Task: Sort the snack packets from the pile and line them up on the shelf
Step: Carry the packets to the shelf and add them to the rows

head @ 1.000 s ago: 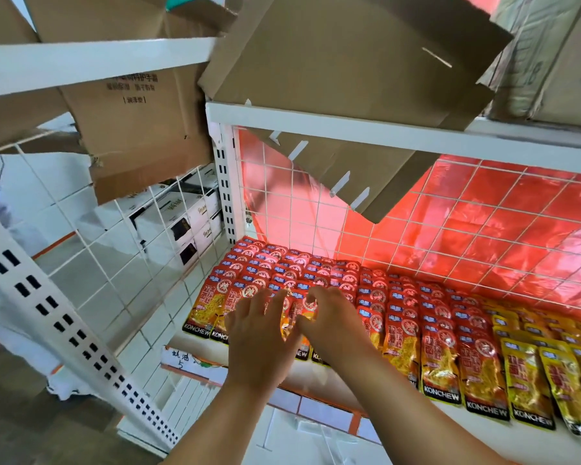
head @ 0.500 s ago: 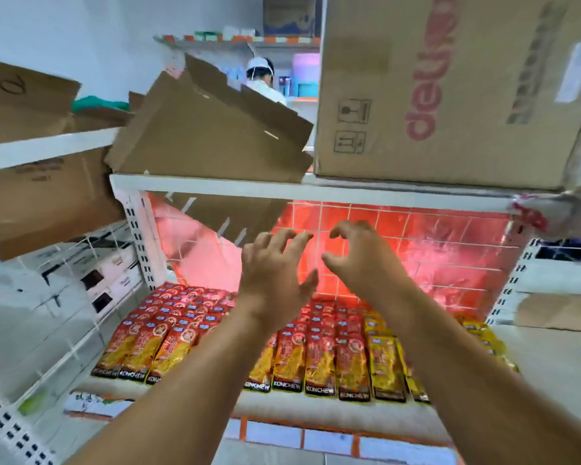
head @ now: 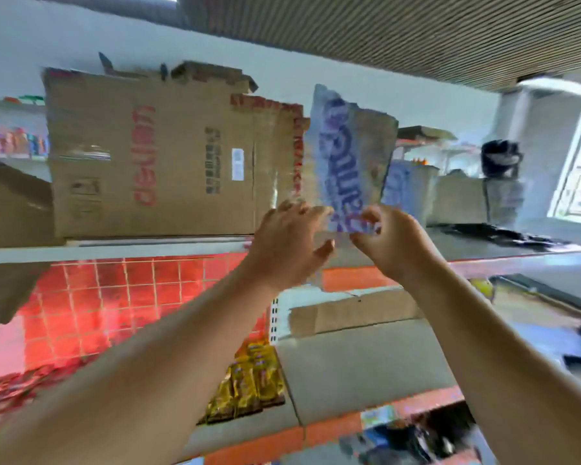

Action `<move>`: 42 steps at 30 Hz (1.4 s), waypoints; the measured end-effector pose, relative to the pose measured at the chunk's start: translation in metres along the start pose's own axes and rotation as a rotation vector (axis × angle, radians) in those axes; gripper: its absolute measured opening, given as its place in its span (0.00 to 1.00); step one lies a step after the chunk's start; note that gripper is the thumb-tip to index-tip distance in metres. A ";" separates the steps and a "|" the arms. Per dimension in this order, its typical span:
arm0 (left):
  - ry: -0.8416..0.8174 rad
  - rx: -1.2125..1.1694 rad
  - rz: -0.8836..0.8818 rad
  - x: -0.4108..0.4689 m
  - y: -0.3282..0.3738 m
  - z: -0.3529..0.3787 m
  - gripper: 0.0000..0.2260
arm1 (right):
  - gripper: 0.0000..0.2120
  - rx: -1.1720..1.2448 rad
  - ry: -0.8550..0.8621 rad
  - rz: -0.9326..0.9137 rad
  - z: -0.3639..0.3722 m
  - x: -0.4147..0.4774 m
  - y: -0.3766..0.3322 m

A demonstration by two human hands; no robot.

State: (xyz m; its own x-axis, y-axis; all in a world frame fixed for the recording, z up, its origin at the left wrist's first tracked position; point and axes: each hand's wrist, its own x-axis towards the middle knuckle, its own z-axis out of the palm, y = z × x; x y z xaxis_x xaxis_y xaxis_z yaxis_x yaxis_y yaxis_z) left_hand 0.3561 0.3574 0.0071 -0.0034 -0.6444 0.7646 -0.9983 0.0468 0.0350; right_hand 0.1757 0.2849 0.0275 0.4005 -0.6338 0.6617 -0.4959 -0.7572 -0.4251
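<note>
Reaching up, our right hand (head: 394,245) fingers pinch the tall blue-white printed pack (head: 344,152) at its lower edge; left hand (head: 284,245) fingers spread open beside it. Likely light, crinkly, slippery; support the base.

Filling the left of the upper white shelf board (head: 114,251) with a tall brown cardboard box with red lettering (head: 155,156), crowding just beside it with a pale carton with blue lettering (head: 346,152). Leaving open room on the bare grey lower shelf board (head: 366,364), right of the yellow snack packets (head: 249,384), below a flat brown cardboard sheet (head: 349,313).
</note>
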 end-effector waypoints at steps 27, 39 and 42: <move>-0.478 -0.434 0.140 0.277 0.169 0.237 0.16 | 0.07 -0.352 0.068 0.379 -0.175 0.112 0.313; -0.568 -0.433 0.145 0.338 0.221 0.299 0.13 | 0.06 -0.354 0.045 0.377 -0.201 0.151 0.385; -0.580 -0.402 0.102 0.350 0.231 0.318 0.14 | 0.05 -0.343 0.006 0.356 -0.200 0.166 0.420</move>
State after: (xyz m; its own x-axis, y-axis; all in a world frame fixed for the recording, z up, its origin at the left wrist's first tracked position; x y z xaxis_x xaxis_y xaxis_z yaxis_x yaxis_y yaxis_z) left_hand 0.1057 -0.0999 0.0780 -0.2379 -0.9188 0.3149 -0.8929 0.3345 0.3014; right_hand -0.1201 -0.1064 0.0823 0.1566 -0.8419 0.5164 -0.8267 -0.3978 -0.3980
